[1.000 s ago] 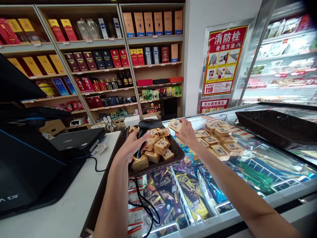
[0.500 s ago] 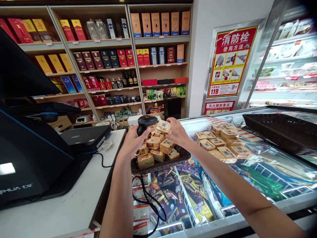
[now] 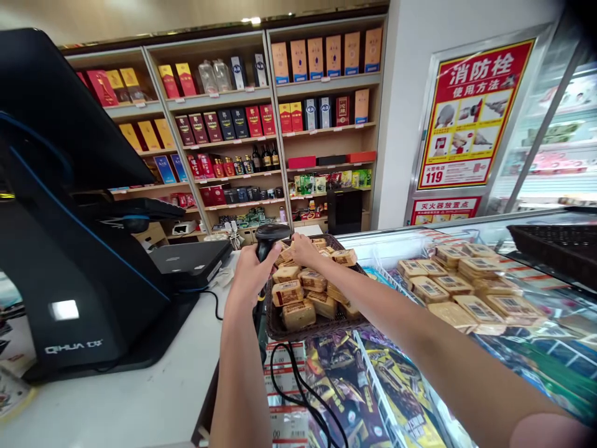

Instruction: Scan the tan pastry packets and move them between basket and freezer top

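My left hand (image 3: 249, 274) is wrapped round the handle of a black handheld barcode scanner (image 3: 273, 231), its head upright above the fist. A dark woven basket (image 3: 333, 328) sits just right of it on the freezer top, heaped with small tan packaged snack blocks (image 3: 299, 315) bearing barcode labels. Over the far left part of the heap, close to the scanner, my right hand (image 3: 306, 252) has its fingers curled in. What they pinch, if anything, is hidden. The scanner's black cord (image 3: 298, 389) hangs loosely in front of the basket.
More packages (image 3: 452, 283) lie stacked on the freezer glass (image 3: 396, 336) to the right, before a second dark basket (image 3: 559, 246). At left, a black register screen (image 3: 60, 124) stands on the white counter (image 3: 153, 398). Shelves of boxed bottles line the back wall.
My right hand has moved left and down into the basket heap; the package it held up is no longer visible in it. My left hand keeps the scanner. The view has shifted left.
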Demonstrator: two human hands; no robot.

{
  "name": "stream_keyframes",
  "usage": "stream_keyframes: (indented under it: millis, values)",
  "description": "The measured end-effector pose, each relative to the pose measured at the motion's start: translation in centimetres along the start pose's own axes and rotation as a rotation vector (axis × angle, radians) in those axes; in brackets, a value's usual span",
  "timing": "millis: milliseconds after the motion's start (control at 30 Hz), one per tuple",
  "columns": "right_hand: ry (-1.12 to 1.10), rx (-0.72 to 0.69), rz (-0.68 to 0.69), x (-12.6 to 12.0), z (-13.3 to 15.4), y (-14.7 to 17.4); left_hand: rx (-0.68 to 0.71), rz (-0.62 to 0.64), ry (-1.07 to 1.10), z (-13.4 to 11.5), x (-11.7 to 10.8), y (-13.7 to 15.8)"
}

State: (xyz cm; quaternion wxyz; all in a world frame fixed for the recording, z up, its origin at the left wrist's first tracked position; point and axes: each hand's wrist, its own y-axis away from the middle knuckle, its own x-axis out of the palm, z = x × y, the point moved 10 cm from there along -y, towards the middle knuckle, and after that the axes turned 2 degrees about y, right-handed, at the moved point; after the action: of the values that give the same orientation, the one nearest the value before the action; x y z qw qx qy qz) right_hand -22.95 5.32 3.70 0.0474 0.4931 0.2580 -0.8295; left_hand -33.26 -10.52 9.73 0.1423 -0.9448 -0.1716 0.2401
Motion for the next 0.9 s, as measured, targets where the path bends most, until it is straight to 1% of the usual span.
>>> stream_keyframes:
  millis: [100,200,267,367,400,467,533,567,600,633,700,800,900]
  values:
    - [0.012,-0.035,-0.005,-1.3,-0.8,1.8,0.016,0.046,0.019,0.0,1.4,-0.2]
    - [0.053,-0.045,-0.045,-4.6,-3.5,5.0,0.021,0.098,0.036,-0.2,3.1,-0.3]
    - [0.106,0.0,-0.067,-7.5,-6.8,7.5,0.02,0.147,0.06,-0.7,4.5,-0.1]
    - [0.213,0.135,-0.039,-11.6,-14.0,12.1,0.002,0.24,0.12,-1.6,6.6,0.6]
    - [0.249,0.17,-0.002,-12.6,-16.5,13.9,-0.003,0.286,0.142,-2.0,7.5,0.9]
    - [0.286,0.169,0.158,-13.1,-20.7,17.7,0.001,0.393,0.176,-2.8,9.3,1.7]
    - [0.262,0.181,0.343,-12.3,-24.0,21.8,0.019,0.49,0.189,-3.7,10.9,2.5]
    - [0.256,0.185,0.411,-11.8,-25.2,23.5,0.027,0.528,0.187,-4.0,11.6,2.9]
    - [0.261,0.183,0.453,-11.3,-25.9,25.0,0.032,0.553,0.18,-4.3,12.1,3.2]
    - [0.281,0.177,0.465,-10.8,-26.3,26.0,0.035,0.574,0.169,-4.5,12.5,3.5]
    - [0.353,0.139,0.427,-10.0,-26.1,26.9,0.036,0.589,0.149,-4.8,12.9,3.8]
    - [0.435,0.078,0.338,-9.1,-24.5,26.7,0.019,0.564,0.131,-4.8,12.4,3.7]
    - [0.409,0.039,0.304,-8.9,-22.4,25.6,-0.026,0.533,0.129,-4.2,11.2,3.3]
